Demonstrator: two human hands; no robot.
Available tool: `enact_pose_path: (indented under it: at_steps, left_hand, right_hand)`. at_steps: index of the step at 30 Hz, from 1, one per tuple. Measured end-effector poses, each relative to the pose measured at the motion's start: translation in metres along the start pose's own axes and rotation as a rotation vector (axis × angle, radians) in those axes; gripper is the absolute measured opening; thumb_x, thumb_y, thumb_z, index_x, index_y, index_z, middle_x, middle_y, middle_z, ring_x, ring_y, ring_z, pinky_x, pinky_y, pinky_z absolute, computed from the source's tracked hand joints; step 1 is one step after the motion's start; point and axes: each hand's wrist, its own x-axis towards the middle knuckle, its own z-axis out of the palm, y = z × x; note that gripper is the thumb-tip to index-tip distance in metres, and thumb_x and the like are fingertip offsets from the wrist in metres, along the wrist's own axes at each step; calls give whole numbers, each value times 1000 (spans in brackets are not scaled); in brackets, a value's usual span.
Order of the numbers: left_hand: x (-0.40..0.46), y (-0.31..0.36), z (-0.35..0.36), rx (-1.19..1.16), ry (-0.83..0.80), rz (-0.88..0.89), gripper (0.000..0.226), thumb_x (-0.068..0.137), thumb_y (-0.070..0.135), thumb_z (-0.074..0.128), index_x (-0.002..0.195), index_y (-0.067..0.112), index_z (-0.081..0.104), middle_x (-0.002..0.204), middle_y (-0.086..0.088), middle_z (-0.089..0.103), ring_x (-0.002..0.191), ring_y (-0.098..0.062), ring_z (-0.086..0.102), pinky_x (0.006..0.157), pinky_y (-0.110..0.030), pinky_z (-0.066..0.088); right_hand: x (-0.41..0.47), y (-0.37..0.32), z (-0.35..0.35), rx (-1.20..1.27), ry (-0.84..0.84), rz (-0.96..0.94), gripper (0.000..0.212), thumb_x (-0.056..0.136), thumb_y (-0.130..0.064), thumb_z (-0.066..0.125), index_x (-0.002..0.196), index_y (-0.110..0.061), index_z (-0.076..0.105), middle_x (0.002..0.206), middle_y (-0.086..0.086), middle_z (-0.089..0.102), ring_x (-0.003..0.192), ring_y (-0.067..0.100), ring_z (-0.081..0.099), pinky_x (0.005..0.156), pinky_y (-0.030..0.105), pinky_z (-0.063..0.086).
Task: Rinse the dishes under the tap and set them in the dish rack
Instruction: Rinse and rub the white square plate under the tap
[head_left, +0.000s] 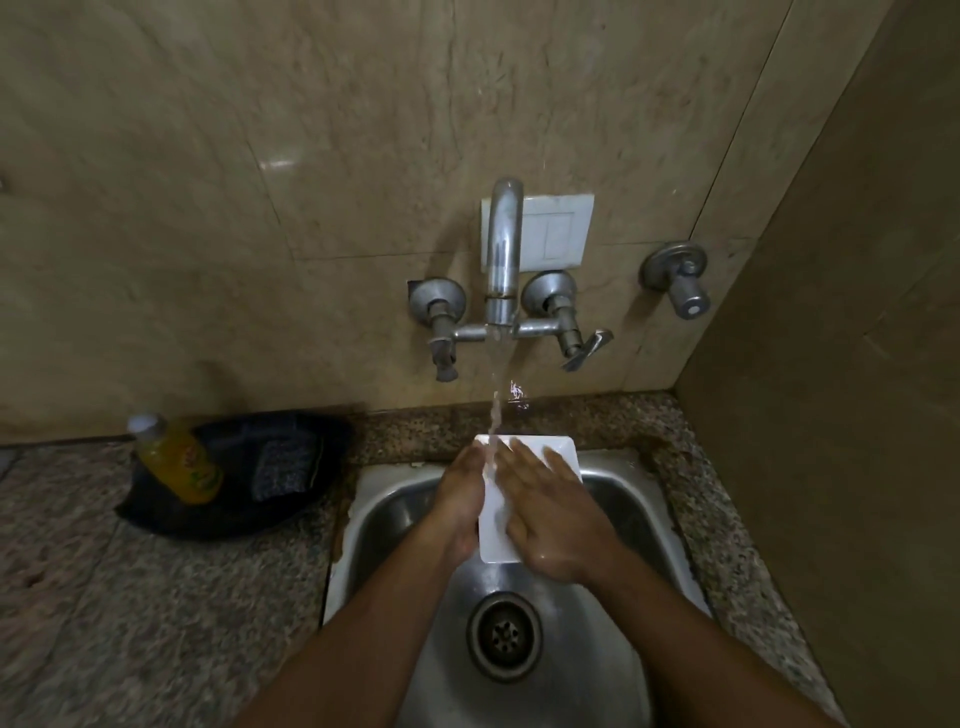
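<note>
Tap (503, 249) running, stream lands on white rect. plate (540, 452) held over steel sink (613, 499). Left hand (460, 499) grips plate's left edge, right hand (550, 514) flat on top. Yellow bottle (179, 457) on worktop (104, 571), left of sink.

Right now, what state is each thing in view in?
tap: running, stream falling onto the plate
white plate: held over the sink, under the water
left hand: gripping the plate's left edge
right hand: flat on the plate's face
sink: wet, drain open
yellow bottle: capped, leaning on a dark cloth
</note>
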Motion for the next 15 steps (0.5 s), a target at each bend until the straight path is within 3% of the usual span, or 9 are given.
enact_pose_path:
  at_steps: [3,5,7,8,10,12,13,15]
  left_hand:
    - [-3,9,-3,99,114,69,36,102,44,36,114,21,61,113,0,67,107,-21,62,95,-36,47]
    - [-3,14,-10,102,173,97,46,98,53,39,128,23,56,131,0,60,117,-24,57,103,-42,44]
    - [-4,12,-14,178,208,120,49,100,52,36,140,26,47,142,2,49,127,-26,50,109,-44,39]
    - [-6,10,-16,220,220,130,49,101,52,35,142,28,44,141,4,47,127,-25,48,109,-44,38]
    - [-13,9,-15,199,177,151,55,93,64,39,139,34,47,138,6,51,123,-24,51,107,-47,40]
    - [-8,5,-19,127,137,180,77,69,83,48,132,38,52,139,4,55,124,-26,54,105,-53,42]
    - [-2,3,-22,109,126,190,83,60,86,51,130,39,54,138,3,57,124,-26,55,104,-54,43]
    - [7,1,-26,125,86,202,82,60,83,58,127,36,59,132,2,63,121,-26,59,103,-54,44]
  right_hand:
    - [0,-17,5,48,9,-30,78,85,-41,21,157,-18,2,163,-2,-6,150,13,-10,123,42,0]
    - [-13,-12,2,15,15,-81,74,86,-38,26,157,-25,8,163,-5,0,151,13,-3,122,42,-2]
    - [-23,6,-4,25,122,48,72,86,-31,39,155,-30,20,163,-5,10,151,17,9,121,40,2]
    - [-24,11,-5,98,224,164,72,85,-26,47,153,-29,25,162,-2,18,149,19,18,120,39,11]
    - [-21,13,1,416,387,421,69,86,-19,59,149,-26,32,155,0,33,136,16,37,113,38,33]
    - [-15,7,11,879,359,594,57,89,-18,67,140,-24,43,140,-1,52,119,13,53,101,39,47]
    - [-14,5,15,1065,317,643,40,91,-16,66,129,-22,55,130,3,62,110,15,62,96,41,51]
    - [-14,4,14,1193,295,678,15,93,-11,63,103,-20,69,109,6,73,94,15,70,89,39,55]
